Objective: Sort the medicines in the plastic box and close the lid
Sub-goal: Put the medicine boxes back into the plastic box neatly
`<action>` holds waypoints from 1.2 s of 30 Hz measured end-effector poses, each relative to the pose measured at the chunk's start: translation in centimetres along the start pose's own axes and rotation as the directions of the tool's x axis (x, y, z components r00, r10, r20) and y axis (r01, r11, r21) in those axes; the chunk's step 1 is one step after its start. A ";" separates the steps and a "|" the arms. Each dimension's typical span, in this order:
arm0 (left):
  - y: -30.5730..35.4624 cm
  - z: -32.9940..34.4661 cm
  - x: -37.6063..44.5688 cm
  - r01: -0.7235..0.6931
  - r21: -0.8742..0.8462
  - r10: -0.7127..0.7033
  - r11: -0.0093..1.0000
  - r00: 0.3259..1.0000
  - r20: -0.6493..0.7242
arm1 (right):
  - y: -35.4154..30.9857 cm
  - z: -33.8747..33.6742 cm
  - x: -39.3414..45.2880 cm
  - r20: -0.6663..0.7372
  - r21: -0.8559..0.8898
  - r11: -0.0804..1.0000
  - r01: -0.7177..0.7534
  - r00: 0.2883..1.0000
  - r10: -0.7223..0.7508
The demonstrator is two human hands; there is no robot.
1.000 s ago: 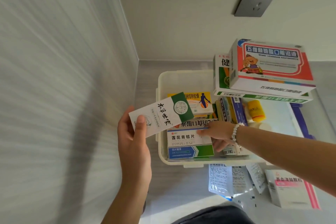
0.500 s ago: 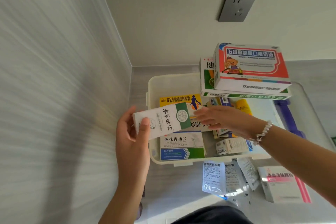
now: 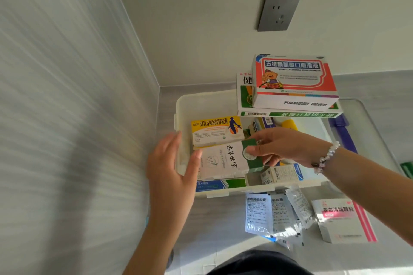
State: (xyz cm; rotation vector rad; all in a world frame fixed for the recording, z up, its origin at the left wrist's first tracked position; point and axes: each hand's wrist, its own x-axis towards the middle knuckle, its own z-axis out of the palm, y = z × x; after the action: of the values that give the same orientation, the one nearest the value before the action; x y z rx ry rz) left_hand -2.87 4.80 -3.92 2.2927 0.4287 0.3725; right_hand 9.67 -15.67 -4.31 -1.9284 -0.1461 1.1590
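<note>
White-and-green carton [image 3: 223, 159] lies in the plastic box [image 3: 181, 107], pinched at its green end by the right hand [image 3: 283, 146]; left hand [image 3: 172, 169] spread beside it, holding nothing; sachets [image 3: 274, 214] and a pink-striped box [image 3: 344, 221] remain outside (lid not yet closed).

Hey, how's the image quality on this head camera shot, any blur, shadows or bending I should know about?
Head view: the left wall is streaked with motion blur and carries a soft arm shadow; the left hand is slightly smeared; wide-angle distortion slants the wall socket and the room corner; print on the red-and-white medicine box stays readable; light is even, with no harsh glare on the plastic box.
</note>
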 end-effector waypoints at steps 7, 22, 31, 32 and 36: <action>-2.6 1.3 0.5 0.420 -0.349 -0.362 0.838 0.906 0.221 | 1.3 2.7 5.3 0.028 -0.215 0.955 -0.205 0.976 0.216; -3.7 2.5 0.3 0.460 -0.572 -0.336 0.679 0.888 0.315 | 1.0 3.8 6.4 0.096 -0.410 0.906 -0.106 0.983 0.159; 0.0 2.1 0.4 0.066 -0.142 -0.086 0.988 0.987 -0.134 | 0.2 2.0 -0.2 -0.180 -0.144 0.969 0.198 0.958 -0.223; 0.6 2.2 0.5 0.026 -0.158 -0.046 0.987 0.991 -0.122 | 0.2 1.9 -1.2 -0.223 -0.127 0.963 0.239 0.939 -0.262; 2.9 3.3 1.0 0.060 -0.301 -0.041 0.952 0.997 0.069 | 0.6 1.3 -4.1 -0.379 -0.037 0.927 0.373 0.853 -0.358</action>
State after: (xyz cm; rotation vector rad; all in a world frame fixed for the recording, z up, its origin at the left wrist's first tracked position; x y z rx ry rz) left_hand -0.15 1.27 -3.87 1.9855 0.3699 0.3164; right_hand 6.15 -17.29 -2.26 -1.9452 -0.2662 0.5194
